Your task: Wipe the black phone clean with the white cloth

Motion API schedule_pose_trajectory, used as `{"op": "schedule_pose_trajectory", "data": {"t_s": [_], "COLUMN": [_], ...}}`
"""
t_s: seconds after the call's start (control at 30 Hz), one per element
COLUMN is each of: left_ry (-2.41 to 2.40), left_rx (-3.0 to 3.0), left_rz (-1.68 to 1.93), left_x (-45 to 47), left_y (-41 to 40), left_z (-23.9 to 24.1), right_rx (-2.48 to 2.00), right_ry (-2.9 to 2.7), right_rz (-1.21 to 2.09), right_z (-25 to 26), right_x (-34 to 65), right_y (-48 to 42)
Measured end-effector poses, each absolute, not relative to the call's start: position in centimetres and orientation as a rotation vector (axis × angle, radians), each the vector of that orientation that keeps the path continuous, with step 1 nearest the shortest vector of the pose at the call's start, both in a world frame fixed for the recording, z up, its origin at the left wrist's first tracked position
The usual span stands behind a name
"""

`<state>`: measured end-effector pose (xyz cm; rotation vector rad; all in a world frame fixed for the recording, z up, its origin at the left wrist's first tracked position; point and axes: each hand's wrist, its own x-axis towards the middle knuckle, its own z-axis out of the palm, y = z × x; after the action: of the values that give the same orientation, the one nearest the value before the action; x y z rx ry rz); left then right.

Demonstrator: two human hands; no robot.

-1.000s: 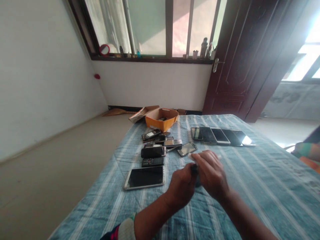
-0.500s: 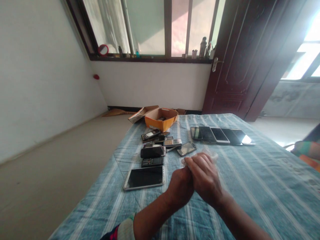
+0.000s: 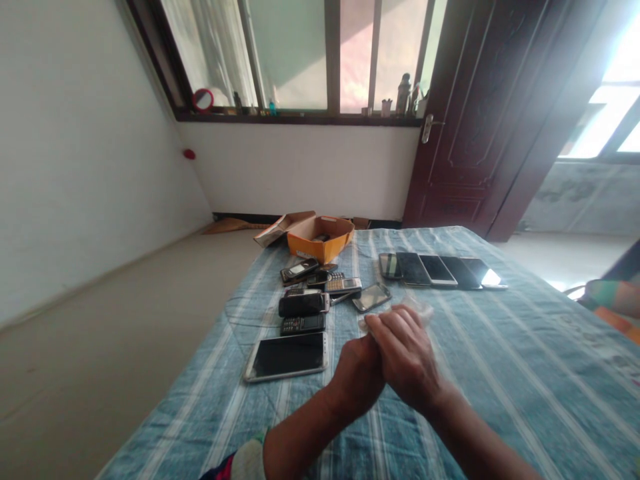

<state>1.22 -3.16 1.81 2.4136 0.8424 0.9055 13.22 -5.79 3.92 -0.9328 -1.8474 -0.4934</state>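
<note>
Gripping wipe (image 3: 421, 309), right hand (image 3: 405, 357), phones (image 3: 303, 305) crowding left

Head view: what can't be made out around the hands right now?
All in the head view:
- Held item: right hand covers left hand; only a whitish edge shows.
- Orange box contents: behind its wall.
- Keypad phones: too small and overlapping to count.
- Colourful thing, right edge: cut off.

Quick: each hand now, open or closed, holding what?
Left hand: closed, contents hidden in this view.
Right hand: closed on a pale cloth, pressed against the left hand.
</note>
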Motion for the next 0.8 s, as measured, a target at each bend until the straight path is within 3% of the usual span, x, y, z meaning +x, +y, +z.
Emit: {"op": "schedule_pose_trajectory", "data": {"t_s": [0.33,0.5,0.8], "left_ry": [0.812,1.011,1.081], "left_rx": [2.110,2.231,2.276], "left_rz": [0.874,0.649,0.649], "left_x": [1.4,1.7,2.3], "left_y": [-3.1,-2.8,-2.8], "left_z": [0.6,-0.5,-0.9], "right_rx": [-0.988,-1.028,-1.093], "right_ry": [-1.799,-1.763,-1.669], "right_rz": [-0.471,-0.450,-0.382], "right_z": [3.5,3.3,3.6], "right_x": [14.6,15.1,15.2], "right_y": [-5.2,-4.9,-5.1]}}
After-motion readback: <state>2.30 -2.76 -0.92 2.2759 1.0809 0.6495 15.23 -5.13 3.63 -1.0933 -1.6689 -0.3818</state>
